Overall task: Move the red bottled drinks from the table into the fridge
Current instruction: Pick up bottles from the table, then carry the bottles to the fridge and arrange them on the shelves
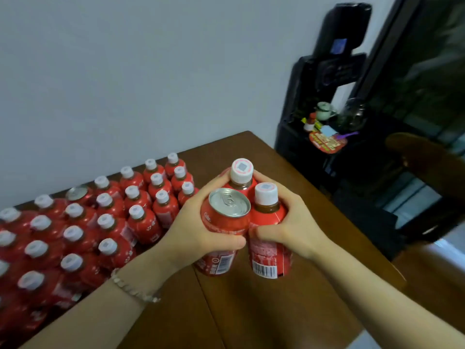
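Note:
Between my two hands is a cluster of three red drinks above the brown table (289, 311): a red can (226, 222) with a silver top, a white-capped red bottle (268, 230) to its right, and a second white-capped bottle (241, 175) behind them. My left hand (198, 222) grips the can from the left, fingers curled round it. My right hand (292, 220) grips the right bottle, fingers reaching round the rear one. Several more red bottles (105, 222) stand in rows on the table's left side, with one more can (78, 193) among them.
A black machine (332, 84) with small items on its ledge stands beyond the table's far right corner. A dark glass door (422, 84) fills the upper right. A wooden chair back (427, 159) shows at right. A white wall lies behind the table.

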Tool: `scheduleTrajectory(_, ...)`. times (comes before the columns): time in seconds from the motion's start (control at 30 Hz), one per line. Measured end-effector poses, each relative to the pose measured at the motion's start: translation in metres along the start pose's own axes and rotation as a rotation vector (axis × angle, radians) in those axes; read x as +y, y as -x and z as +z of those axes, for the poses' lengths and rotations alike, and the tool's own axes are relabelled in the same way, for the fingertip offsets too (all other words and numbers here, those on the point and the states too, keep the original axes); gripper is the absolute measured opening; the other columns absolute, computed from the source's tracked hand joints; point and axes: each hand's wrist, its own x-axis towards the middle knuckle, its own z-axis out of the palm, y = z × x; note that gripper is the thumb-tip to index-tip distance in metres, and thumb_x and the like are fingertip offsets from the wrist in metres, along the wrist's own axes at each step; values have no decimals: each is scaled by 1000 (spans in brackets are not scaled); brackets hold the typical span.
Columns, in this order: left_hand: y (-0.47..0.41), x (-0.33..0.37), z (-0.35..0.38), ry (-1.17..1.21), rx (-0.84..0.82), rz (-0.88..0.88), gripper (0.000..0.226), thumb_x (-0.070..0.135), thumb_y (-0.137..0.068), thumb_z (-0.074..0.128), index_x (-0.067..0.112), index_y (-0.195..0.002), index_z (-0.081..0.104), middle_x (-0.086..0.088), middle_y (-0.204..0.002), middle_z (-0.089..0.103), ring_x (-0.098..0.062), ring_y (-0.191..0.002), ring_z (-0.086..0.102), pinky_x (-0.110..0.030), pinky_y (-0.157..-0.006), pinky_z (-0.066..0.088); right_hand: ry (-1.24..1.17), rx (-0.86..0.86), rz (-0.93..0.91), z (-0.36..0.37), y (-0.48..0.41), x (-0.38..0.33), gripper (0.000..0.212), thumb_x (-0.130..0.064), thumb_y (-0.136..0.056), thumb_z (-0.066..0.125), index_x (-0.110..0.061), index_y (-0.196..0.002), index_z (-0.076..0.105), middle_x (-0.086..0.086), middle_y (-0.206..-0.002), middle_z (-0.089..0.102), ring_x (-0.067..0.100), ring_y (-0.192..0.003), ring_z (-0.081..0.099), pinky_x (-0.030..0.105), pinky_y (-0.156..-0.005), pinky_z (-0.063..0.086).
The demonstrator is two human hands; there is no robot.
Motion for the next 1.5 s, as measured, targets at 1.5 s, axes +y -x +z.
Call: scheduleTrajectory(1.5, 318, 338, 1235, 473, -2111, 502, 90, 15, -42, 81, 34, -124, 49, 16, -110, 69, -3, -105, 64, -13, -80, 49, 488, 2308, 393, -444, 1118, -130, 86, -27, -37, 74, -50, -117, 53, -17, -105, 70, 7, -96, 67, 29, -81, 53)
